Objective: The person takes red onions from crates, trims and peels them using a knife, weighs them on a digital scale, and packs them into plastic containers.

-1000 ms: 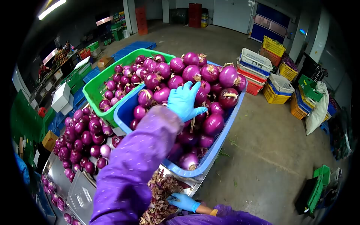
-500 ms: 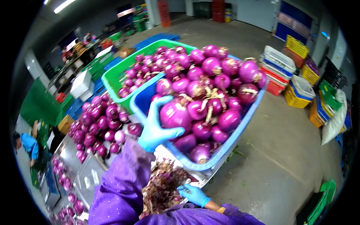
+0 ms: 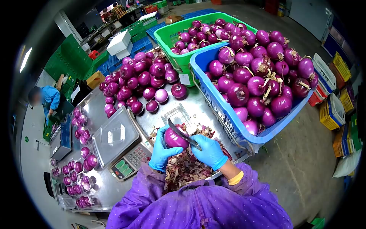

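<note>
In my left hand, blue-gloved and closed, sits a large red onion. My right hand, gloved the same way, is wrapped round the handle of a small knife with a dark, curved blade. That blade lies across the top of the onion, angled up to the left; whether it cuts in I cannot tell. Dry onion skins are heaped on the metal table under both hands. To the right of my hands stands a blue crate piled high with unpeeled red onions.
Behind the blue crate is a green crate of onions. Shiny onions are heaped on the table at the left. A weighing scale and packed onions are nearer. A person in blue stands far left.
My left hand has left the blue crate with an onion and come down in front of me. My right hand has risen from the skins to meet it, knife against the onion. The view has turned left.
</note>
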The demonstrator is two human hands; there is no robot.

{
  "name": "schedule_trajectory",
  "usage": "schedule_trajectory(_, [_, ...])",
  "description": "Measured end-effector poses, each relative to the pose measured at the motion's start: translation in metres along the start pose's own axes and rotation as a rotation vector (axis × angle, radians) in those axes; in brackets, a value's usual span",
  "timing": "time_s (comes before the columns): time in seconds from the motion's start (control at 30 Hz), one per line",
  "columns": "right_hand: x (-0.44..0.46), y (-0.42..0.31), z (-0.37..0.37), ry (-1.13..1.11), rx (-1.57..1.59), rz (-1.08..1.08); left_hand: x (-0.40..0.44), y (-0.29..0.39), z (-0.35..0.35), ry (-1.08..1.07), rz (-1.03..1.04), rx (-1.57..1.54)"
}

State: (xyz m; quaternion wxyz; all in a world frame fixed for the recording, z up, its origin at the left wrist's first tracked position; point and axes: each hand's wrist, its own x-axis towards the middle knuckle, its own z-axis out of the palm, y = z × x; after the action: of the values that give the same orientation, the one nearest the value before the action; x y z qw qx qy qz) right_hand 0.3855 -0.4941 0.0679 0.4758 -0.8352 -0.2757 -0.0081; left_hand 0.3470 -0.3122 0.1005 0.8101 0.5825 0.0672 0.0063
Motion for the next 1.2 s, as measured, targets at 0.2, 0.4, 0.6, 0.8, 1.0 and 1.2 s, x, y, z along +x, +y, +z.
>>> schedule_trajectory(0.2, [0.002, -0.004, -0.003, -0.007, -0.007, 0.063, 0.001, -0.002, 0.000, -0.073, 0.010, 0.058])
schedule_trajectory(0.4, [-0.039, 0.047, 0.021, -0.038, 0.245, 0.290, -0.007, -0.015, -0.007, -0.121, 0.058, 0.120])
schedule_trajectory(0.6, [-0.081, 0.055, 0.013, -0.063, 0.238, 0.433, -0.016, -0.010, -0.012, -0.052, -0.014, 0.005])
schedule_trajectory(0.8, [-0.035, 0.000, 0.000, 0.024, 0.130, 0.089, -0.016, -0.018, -0.007, -0.044, 0.054, -0.026])
schedule_trajectory(1.0, [-0.021, -0.014, 0.006, -0.051, 0.075, 0.147, -0.017, -0.015, -0.001, -0.055, 0.128, -0.004])
schedule_trajectory(1.2, [-0.061, 0.050, 0.051, 0.002, 0.306, 0.252, -0.026, -0.022, -0.011, -0.026, 0.116, 0.005])
